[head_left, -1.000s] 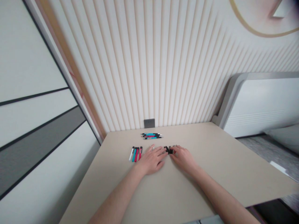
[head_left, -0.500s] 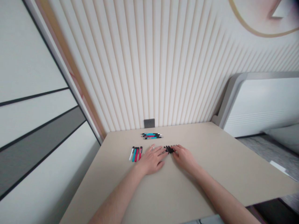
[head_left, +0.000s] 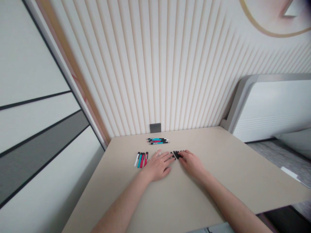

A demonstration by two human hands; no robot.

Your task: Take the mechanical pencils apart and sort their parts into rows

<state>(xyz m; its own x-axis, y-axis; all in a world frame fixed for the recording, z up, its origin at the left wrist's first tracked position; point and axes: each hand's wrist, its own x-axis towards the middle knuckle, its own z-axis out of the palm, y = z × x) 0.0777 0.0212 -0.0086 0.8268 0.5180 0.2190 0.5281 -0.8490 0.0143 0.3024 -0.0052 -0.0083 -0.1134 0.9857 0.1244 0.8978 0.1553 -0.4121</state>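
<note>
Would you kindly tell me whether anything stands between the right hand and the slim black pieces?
Nothing visible does: the right hand touches the slim black pieces directly, with the left hand on their other side.

Slim black pieces, slanted side-by-side

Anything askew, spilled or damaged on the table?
Nothing stands out: the back pens lie bunched and the coloured pieces side by side. The right hand partly hides the black pieces, so I can't judge those.

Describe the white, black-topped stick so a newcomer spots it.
On the beige table, look left of the left hand for a row of four black-topped sticks. The white stick is leftmost; its neighbours are blue and red.
</note>
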